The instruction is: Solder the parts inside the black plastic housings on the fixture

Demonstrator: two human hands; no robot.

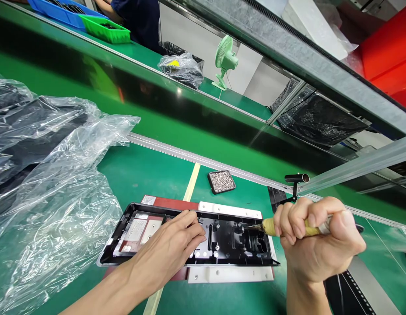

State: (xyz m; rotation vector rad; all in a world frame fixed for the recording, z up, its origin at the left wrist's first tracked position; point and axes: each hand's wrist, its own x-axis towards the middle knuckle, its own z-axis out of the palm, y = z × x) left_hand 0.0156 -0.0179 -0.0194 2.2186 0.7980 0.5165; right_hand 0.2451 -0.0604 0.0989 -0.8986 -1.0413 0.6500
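Right hand [316, 240] wrapped round yellow tool [269, 227]; at work inside black case [236, 261], seemingly | left hand [173, 238], fingers bunched (any grip hidden; can't tell) | next calls for steady aim

left hand [175, 238]: palm down, fingers [194, 231] bent, forearm [113, 282] slanted | right hand [319, 240]: clenched

The housing [231, 240] is coloured black. The fixture board [173, 203] is finished in reddish brown; its blocks [231, 274] are finished in white. Dull yellow is borne by the tool handle [268, 226]. The black tray [224, 190] is speckled silver-grey by small parts [222, 180]. The green bench top [150, 175] is crossed by a pale yellow stripe of tape [192, 182]. The fan [224, 52] is coloured mint green.
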